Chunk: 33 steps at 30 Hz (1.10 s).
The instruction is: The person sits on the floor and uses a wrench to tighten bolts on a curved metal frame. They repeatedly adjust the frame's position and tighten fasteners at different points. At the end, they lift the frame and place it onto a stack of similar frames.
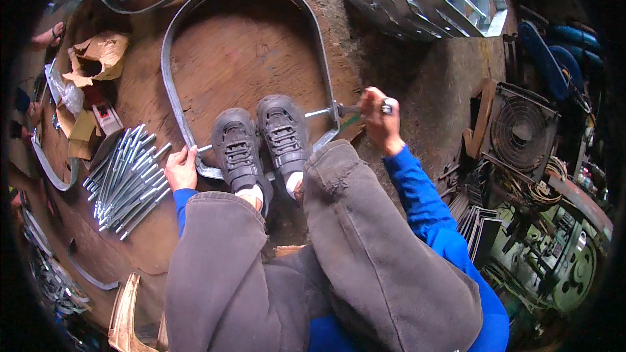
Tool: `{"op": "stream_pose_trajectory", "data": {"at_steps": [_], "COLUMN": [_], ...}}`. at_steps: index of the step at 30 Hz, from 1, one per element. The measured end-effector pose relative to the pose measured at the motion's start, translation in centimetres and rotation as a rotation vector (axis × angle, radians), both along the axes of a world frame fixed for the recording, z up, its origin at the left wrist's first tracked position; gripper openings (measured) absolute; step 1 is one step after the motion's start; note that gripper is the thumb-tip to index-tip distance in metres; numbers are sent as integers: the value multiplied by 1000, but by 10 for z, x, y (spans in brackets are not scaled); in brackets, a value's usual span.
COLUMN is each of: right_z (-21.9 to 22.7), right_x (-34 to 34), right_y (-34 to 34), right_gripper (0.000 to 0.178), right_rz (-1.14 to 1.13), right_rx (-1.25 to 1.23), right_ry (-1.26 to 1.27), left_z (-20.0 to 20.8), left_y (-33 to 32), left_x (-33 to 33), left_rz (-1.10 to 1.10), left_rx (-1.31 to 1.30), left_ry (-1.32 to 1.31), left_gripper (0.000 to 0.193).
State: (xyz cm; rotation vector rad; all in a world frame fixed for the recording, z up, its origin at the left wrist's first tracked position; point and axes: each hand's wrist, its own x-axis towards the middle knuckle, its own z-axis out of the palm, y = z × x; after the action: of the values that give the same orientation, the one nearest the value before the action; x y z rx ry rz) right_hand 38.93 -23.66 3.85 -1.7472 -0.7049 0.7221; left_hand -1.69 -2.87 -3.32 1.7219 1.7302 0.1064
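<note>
One grey metal strap (168, 68), bent into a large arch, lies on the brown floor (251, 52) in front of the person, its long axis running from near to far with a slight lean to the left at the far end. Its rounded bend points far, its open side faces near, and both near ends turn inward. It looks dull and smooth, a flat band of even width that seems to stand on its edge. A thin, shiny rod (318, 113) crosses between the two legs of the arch, roughly left to right with its right end somewhat farther off; two dark grey shoes (283, 132), planted side by side within the near part of the arch, hide its middle. The left hand (180, 169) reaches in low beside the left knee and grasps the strap's left leg close to the rod's end, fingers on the metal. The right hand (381, 124) sits farther out, beyond the right knee, its blue-sleeved forearm (420, 186) slanting far and leftward; its fingers are closed around a dark tool (350, 110) that meets the strap's right leg by the rod, though the tool's exact kind cannot be told. Left of the left hand lies a fanned pile of similar rods (130, 179), with an open cardboard box (81, 135) just beyond it. More bent metal straps (424, 0) stand far right.
</note>
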Motion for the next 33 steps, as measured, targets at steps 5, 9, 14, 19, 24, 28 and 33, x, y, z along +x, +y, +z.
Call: {"op": "stream_pose_trajectory", "data": {"at_steps": [5,9,14,19,24,28,33], "right_z": [-59,-51,-83,-5,-25,-26,-15], "right_x": [21,57,43,23,-13,-24,-34], "right_y": [60,106,56,23,8,-15,-9], "right_gripper": [46,44,37,30,54,49,33], "right_rz": [-46,-75,-155,-181,-182,-94,9], "right_rx": [-58,-372,51,259,150,67,36], "right_ry": [-363,-415,-356,125,-223,-484,-548], "left_z": [-1,-5,3,-1,-4,2,-1], "left_y": [5,7,6,6,7,3,1], "left_x": [-7,-15,0,-5,-13,-1,-5], "left_rz": [-30,-46,-29,-36,-40,-27,-32], "left_rx": [-42,-71,-85,-100,-97,-77,-28], "left_ry": [-8,-55,-25,-42,-50,-51,-52], "left_gripper": [47,47,45,43,42,40,39]}}
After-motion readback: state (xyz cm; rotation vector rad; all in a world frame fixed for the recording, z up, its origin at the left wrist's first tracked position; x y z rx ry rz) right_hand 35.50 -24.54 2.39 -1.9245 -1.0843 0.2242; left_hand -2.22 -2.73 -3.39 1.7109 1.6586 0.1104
